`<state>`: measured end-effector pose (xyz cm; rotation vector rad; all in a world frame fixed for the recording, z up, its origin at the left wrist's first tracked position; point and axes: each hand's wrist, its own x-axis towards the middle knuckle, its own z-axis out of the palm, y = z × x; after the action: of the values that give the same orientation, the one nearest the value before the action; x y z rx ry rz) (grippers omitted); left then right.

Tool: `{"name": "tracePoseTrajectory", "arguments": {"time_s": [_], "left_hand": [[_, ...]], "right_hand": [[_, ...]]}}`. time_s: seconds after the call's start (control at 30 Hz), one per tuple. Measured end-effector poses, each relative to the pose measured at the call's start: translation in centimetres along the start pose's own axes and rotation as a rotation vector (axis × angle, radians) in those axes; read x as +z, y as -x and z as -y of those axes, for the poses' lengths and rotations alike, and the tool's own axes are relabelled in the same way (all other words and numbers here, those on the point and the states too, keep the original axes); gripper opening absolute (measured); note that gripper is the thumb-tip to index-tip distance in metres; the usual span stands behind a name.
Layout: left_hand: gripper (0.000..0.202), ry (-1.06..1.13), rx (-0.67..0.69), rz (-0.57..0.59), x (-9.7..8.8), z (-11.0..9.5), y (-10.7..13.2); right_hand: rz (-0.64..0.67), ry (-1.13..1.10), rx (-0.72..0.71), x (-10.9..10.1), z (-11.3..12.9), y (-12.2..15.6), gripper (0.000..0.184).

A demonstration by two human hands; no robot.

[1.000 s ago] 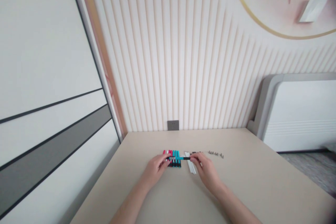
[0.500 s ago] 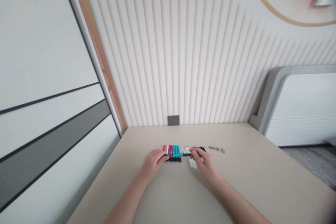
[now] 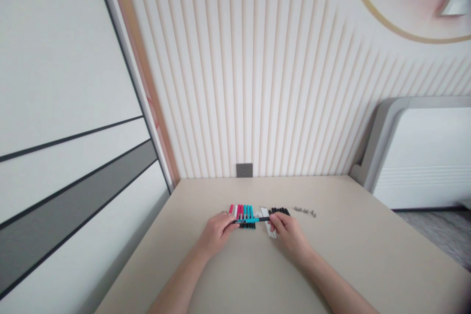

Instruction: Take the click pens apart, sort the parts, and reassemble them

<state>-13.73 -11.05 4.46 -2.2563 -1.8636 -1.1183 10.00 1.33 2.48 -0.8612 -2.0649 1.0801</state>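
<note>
Head view: both hands grip one teal pen (image 3: 250,220) by its ends over a beige table (image 3: 235,274).
Nearest, the left hand (image 3: 216,233) has thumb and fingers closed on the pen's left end, and the right hand (image 3: 289,233) pinches its black right end the same way. The pen lies level and crosswise over the near ends of a row of red, white and teal pens (image 3: 243,210) laid side by side. Just beyond the right fingers lie white pen barrels (image 3: 263,212), then a cluster of black caps (image 3: 280,211), and further right a short line of small metal parts (image 3: 304,212). Behind them, a grey wall socket (image 3: 244,170) sits low in the slatted wall (image 3: 257,83).
</note>
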Motion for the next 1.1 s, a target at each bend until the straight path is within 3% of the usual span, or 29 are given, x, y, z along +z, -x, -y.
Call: {"name": "tracePoseTrajectory", "arguments": {"time_s": [0.6,0.87,1.0,1.1], "left_hand": [[0.034,0.066,-0.077,0.101,-0.1,-0.3,-0.1],[0.028,0.082,-0.121,0.098,0.1,0.2,-0.1],[0.029,0.068,-0.117,0.107,0.2,0.4,-0.1],[0.031,0.058,-0.125,0.105,0.2,0.3,-0.2]], "right_hand": [[-0.033,0.031,-0.136,-1.3,0.6,0.0,0.028],[0.028,0.071,-0.044,-0.8,0.9,0.1,0.048],[-0.008,-0.009,-0.069,-1.0,1.0,-0.1,0.029],[-0.048,-0.053,-0.097,-1.0,1.0,-0.1,0.027]]}}
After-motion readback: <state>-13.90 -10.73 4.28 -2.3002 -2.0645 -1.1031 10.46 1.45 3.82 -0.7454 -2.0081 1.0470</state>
